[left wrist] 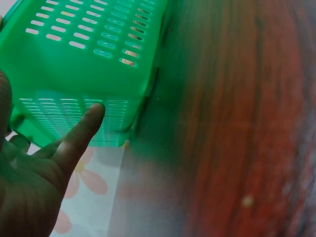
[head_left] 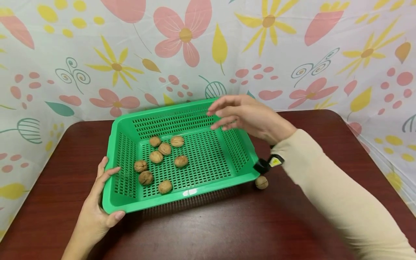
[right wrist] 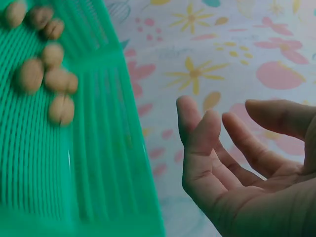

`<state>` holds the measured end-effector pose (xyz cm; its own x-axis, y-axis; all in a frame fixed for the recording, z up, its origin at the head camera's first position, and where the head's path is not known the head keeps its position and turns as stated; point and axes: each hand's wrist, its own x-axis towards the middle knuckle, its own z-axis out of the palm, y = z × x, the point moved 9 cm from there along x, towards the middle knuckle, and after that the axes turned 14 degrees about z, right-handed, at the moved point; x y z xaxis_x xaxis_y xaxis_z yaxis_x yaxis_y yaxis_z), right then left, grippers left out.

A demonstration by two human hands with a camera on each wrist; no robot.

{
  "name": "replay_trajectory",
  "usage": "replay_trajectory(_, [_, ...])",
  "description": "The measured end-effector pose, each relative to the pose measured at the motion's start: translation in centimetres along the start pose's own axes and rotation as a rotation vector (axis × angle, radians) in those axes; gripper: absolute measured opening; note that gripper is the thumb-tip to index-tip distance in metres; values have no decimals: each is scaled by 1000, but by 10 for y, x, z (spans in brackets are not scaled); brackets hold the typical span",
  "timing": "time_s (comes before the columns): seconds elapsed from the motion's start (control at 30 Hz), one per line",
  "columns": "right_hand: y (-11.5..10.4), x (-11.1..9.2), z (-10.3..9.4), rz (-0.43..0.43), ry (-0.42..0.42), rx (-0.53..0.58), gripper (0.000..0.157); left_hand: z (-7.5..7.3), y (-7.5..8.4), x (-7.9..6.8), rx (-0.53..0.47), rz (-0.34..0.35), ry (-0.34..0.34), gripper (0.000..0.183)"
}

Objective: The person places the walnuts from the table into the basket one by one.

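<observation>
A green plastic basket with slotted walls stands on the table with several walnuts inside, mostly in its left half. At its left front corner my left hand grips the rim, the thumb along the front edge and fingers over the left side. In the left wrist view a finger of that hand lies along the outer wall. My right hand hovers over the right back part of the basket, fingers loosely bent and holding nothing. The right wrist view shows its fingers and thumb apart.
One walnut lies on the table outside the basket, by its right front corner. The dark red-brown table extends around the basket. Behind it hangs a flower-patterned cloth.
</observation>
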<state>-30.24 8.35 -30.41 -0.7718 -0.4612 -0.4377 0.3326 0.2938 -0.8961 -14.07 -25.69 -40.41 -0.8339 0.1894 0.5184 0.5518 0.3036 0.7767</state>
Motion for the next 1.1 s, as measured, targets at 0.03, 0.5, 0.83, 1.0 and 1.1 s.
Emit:
replay_trajectory(0.03, [3, -7, -4, 4, 17, -34, 23, 0, 0, 0, 1, 0, 0, 95])
replay_trajectory(0.5, [47, -90, -47, -14, 296, -292, 28, 0, 0, 0, 2, -7, 2, 94])
replay_trajectory(0.83, [99, -117, -67, -53, 310, -241, 33, 0, 1, 1, 3, 1, 1, 94])
replay_trajectory(1.0, [133, -111, -68, -1, 268, -173, 33, 0, 0, 0, -1, -1, -1, 94])
replay_trajectory(1.1, [152, -106, -66, 48, 232, -132, 33, 0, 0, 0, 5, -1, -1, 94])
